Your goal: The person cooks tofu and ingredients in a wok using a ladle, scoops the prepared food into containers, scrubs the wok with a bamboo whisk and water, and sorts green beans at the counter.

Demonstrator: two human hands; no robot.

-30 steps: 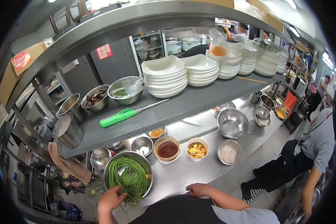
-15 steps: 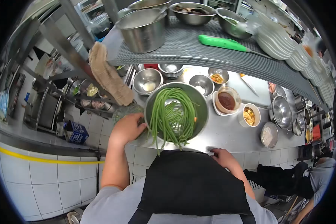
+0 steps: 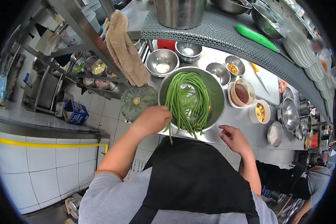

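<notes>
A large metal bowl (image 3: 217, 112) at the counter's front edge holds a looped bundle of green long beans (image 3: 174, 98), whose ends hang over the near rim. At the bowl's left rim, against the beans, is my left hand (image 3: 152, 120) with its fingers curled in; what they hold, if anything, is hidden. A green-grey pumpkin (image 3: 139, 99) sits just beyond that hand. My right hand (image 3: 236, 139) hovers by the counter edge, right of the bowl, fingers apart and holding nothing.
Small metal bowls, a tub of dark red sauce (image 3: 242, 93) and a white tub of yellow pieces (image 3: 260, 112) stand rightward. A knife (image 3: 262, 80) lies on a white board. Overhead, a shelf (image 3: 198, 35) carries a green-handled tool (image 3: 255, 37). A brown towel (image 3: 125, 48) hangs left. Another person is at far right.
My left hand has moved right, from beside the pumpkin to the beans at the rim. My right hand has lifted off the counter edge and opened. The view has shifted.
</notes>
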